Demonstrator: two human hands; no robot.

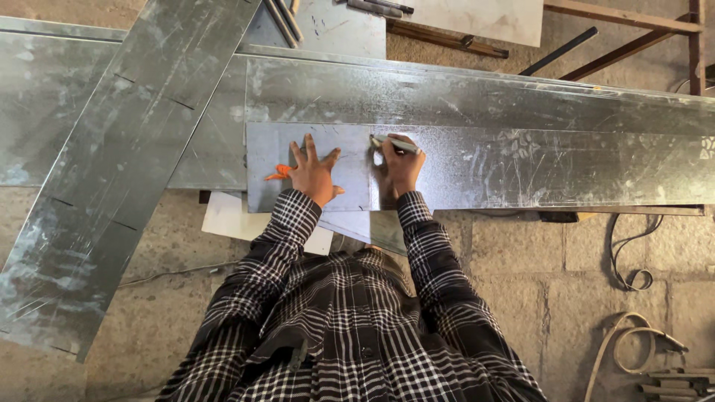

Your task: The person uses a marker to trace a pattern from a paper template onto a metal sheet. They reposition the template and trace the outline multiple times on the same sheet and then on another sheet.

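My left hand [313,170] lies flat with fingers spread on a small square sheet-metal piece [344,172], pressing it onto a long galvanized metal strip [536,167]. An orange object [277,173] pokes out from under that hand at its left side. My right hand [400,167] grips a grey marker pen [395,143], with the tip at the square piece's right edge near the top. Both arms wear a black-and-white checked shirt.
A wider metal sheet [484,93] lies behind the strip. Another long sheet [126,149] crosses diagonally at left. A white board [231,218] lies on the stone floor beneath. Cables [633,253] and a hose [633,346] lie at right, and wooden bars [625,18] at top right.
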